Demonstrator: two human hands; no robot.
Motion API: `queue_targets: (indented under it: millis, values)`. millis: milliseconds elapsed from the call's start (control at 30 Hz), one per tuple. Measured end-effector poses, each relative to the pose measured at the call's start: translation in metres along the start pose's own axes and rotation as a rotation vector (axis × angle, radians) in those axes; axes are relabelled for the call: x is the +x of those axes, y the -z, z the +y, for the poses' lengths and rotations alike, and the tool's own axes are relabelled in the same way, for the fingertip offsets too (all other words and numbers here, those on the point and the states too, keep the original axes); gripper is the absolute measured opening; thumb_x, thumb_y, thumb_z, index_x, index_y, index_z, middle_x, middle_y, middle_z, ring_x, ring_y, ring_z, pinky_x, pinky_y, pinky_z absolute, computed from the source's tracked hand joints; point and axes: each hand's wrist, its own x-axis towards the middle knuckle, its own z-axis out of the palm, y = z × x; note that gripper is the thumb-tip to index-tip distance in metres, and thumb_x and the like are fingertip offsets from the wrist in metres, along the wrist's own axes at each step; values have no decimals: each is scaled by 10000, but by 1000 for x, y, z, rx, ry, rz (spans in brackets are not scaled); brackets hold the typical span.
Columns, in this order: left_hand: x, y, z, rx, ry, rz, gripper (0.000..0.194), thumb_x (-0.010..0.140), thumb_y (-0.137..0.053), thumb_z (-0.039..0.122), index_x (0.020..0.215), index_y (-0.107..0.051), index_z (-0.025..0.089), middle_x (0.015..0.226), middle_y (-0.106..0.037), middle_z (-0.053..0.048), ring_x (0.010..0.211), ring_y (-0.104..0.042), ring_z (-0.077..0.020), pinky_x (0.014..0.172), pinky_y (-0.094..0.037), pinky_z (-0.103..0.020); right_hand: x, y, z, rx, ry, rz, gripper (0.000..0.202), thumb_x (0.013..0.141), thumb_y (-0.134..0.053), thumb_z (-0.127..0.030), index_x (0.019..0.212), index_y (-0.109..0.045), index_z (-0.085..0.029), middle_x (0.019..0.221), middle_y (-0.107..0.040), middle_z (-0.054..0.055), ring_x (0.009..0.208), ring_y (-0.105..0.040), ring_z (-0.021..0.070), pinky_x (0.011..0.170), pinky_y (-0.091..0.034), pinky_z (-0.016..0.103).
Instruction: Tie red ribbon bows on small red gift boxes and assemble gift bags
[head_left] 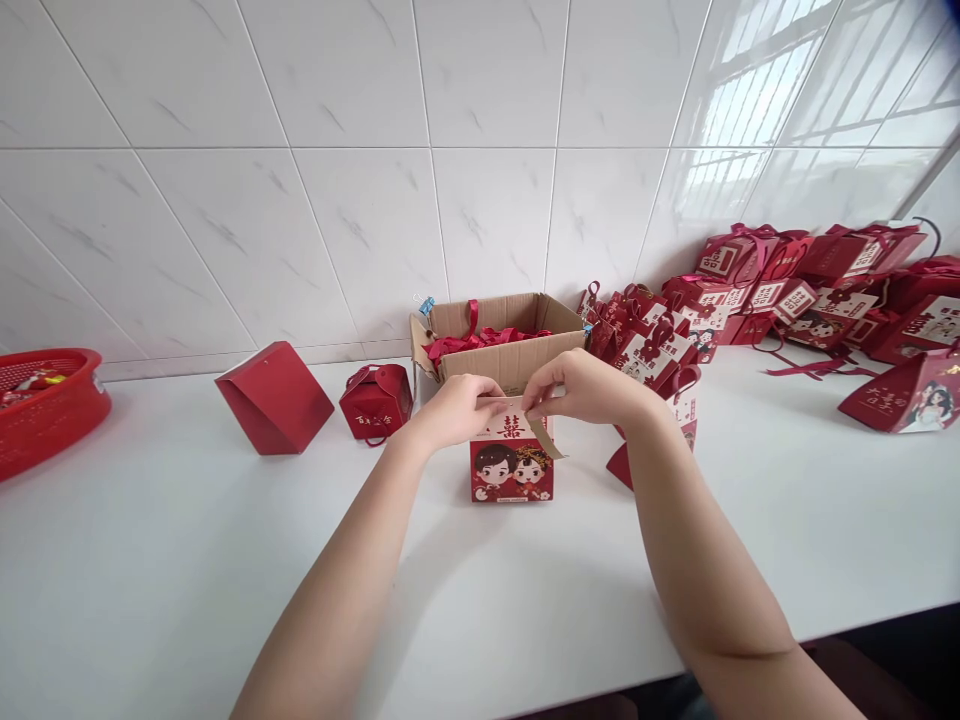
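A red and white gift box [512,473] with a cartoon couple on its front stands upright on the table before me. My left hand [466,405] is closed on the box's top edge at its left side. At the top right, my right hand [574,388] pinches a gold ribbon [546,438], whose loose end hangs down over the box front. The fingers of both hands are close together at the top; the ribbon's other end is hidden.
Behind stands an open cardboard carton [517,355] holding red ribbons [487,340]. A plain red box [275,400] and a small red box [376,403] are on the left, beyond them a red basket [52,420]. Several finished-looking gift boxes [750,290] are piled at right.
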Motion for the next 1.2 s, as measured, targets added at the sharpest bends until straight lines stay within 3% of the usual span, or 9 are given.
queue_targets:
  millis: [167,300,700,900,1033,1133,1200]
  values:
    - [1,-1,-1,5,-17,18,329,838,-491,489,818,-658,206,841,-662,-50,724,-592,-197,576,-411,-288,12,-12,4,-20,13,54,160,735,-598,-129,784,-736,-192,738,-694,13,626,-562,117,565,-424,246]
    - [0,0,-1,4,-1,-4,383,833,-477,537,787,-649,198,792,-650,-56,694,-573,-202,540,-376,-289,16,-18,7,-45,15,100,169,748,-603,-143,796,-752,-205,841,-640,38,640,-518,109,543,-409,242]
    - [-3,2,1,1,-9,27,261,828,-527,431,713,-584,204,751,-617,-23,652,-541,-168,527,-356,-269,15,-16,9,-47,-22,70,125,731,-611,-179,762,-731,-199,863,-601,37,705,-530,129,601,-424,255]
    - [-3,2,0,-31,-21,69,232,810,-558,424,745,-515,206,750,-584,-6,680,-542,-161,556,-380,-263,19,-21,9,22,9,41,66,739,-569,-180,719,-631,-181,730,-622,7,654,-527,119,564,-394,244]
    - [-5,3,-1,-12,-28,45,182,804,-556,370,773,-468,213,764,-565,2,690,-546,-162,551,-375,-260,22,-25,13,60,-33,115,61,723,-581,-214,726,-524,-191,716,-602,-17,620,-514,109,515,-370,231]
    - [-5,-1,3,78,-10,21,274,756,-603,401,779,-396,222,763,-543,6,645,-538,-165,481,-309,-255,25,-27,15,69,-76,139,96,704,-586,-229,722,-498,-196,698,-584,-23,608,-513,111,490,-363,230]
    - [-3,-8,7,188,-3,74,414,697,-658,481,753,-339,224,741,-537,8,644,-545,-182,467,-278,-262,25,-28,16,59,-98,131,89,699,-574,-231,682,-495,-195,665,-571,-23,591,-503,112,473,-350,232]
